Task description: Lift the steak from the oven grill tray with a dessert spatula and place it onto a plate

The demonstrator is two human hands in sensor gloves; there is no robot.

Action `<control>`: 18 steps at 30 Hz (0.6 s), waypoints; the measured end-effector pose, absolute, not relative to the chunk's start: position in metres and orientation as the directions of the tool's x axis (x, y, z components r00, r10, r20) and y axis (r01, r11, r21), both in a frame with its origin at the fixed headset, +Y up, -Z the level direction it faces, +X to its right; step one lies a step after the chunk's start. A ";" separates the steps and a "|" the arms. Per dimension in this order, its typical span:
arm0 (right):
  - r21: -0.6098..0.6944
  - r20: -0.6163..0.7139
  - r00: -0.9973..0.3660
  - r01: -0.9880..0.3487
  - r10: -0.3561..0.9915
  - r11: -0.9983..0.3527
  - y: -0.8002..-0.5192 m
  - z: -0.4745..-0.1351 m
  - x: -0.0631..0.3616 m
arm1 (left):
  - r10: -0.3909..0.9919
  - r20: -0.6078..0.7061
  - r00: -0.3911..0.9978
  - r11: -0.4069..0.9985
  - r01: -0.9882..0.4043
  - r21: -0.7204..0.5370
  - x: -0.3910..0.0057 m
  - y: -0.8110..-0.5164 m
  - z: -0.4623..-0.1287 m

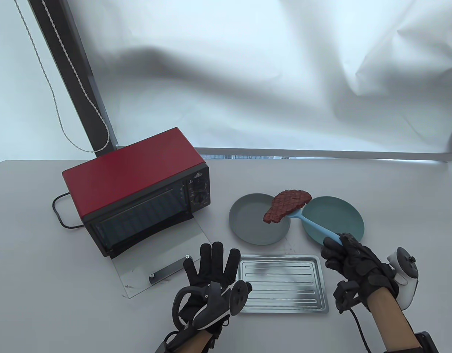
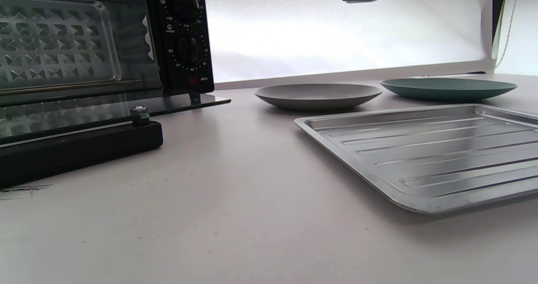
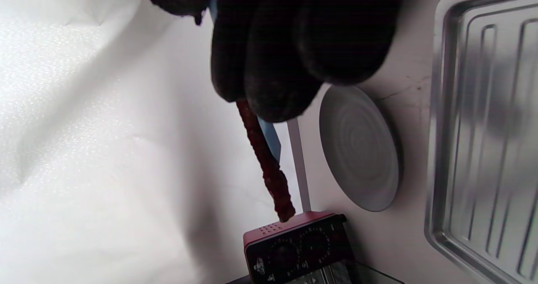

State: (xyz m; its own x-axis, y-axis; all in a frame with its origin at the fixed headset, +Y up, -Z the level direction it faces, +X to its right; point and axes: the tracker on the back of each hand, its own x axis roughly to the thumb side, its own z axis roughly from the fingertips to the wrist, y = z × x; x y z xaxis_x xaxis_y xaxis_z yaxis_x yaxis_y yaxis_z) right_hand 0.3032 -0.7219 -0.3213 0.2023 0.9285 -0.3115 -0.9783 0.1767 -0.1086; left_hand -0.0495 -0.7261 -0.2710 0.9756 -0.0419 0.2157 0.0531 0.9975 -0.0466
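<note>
A brown grilled steak [image 1: 286, 206] lies on the blade of a light blue dessert spatula [image 1: 314, 227], held in the air over the gap between a grey plate [image 1: 248, 228] and a teal plate [image 1: 343, 217]. My right hand [image 1: 349, 259] grips the spatula's handle. The steak [image 3: 267, 166] shows edge-on below my fingers [image 3: 269, 57] in the right wrist view. The silver grill tray [image 1: 283, 283] lies bare near the table's front. My left hand [image 1: 211, 268] rests flat on the table beside the tray's left edge, fingers straight, holding nothing.
A red toaster oven [image 1: 137, 187] stands at the left with its glass door [image 1: 163, 257] folded down onto the table. Its black cord [image 1: 60, 213] loops behind it. White sheeting hangs behind the table.
</note>
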 end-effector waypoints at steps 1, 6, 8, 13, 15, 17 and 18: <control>-0.106 -0.324 0.196 -0.980 0.925 0.171 -0.726 -0.325 0.300 | -0.042 0.216 0.976 0.998 0.053 -0.046 -0.050 -0.726 -0.271; -0.089 -0.375 0.197 -0.980 0.906 0.176 -0.739 -0.335 0.285 | -0.035 0.216 0.976 0.998 0.047 -0.050 -0.050 -0.726 -0.271; -0.083 -0.392 0.198 -0.980 0.898 0.180 -0.743 -0.339 0.278 | -0.034 0.216 0.976 0.998 0.046 -0.051 -0.051 -0.725 -0.271; -0.050 -0.429 0.189 -0.981 0.883 0.185 -0.750 -0.346 0.263 | -0.029 0.215 0.976 0.998 0.040 -0.044 -0.051 -0.724 -0.271; -0.034 -0.438 0.177 -0.983 0.882 0.180 -0.751 -0.348 0.259 | -0.032 0.214 0.976 0.998 0.041 -0.039 -0.051 -0.724 -0.271; -0.028 -0.440 0.172 -0.984 0.881 0.178 -0.751 -0.349 0.255 | -0.032 0.213 0.977 0.998 0.041 -0.037 -0.051 -0.723 -0.271; -0.021 -0.444 0.168 -0.984 0.880 0.178 -0.750 -0.349 0.253 | -0.033 0.213 0.977 0.998 0.042 -0.037 -0.051 -0.724 -0.271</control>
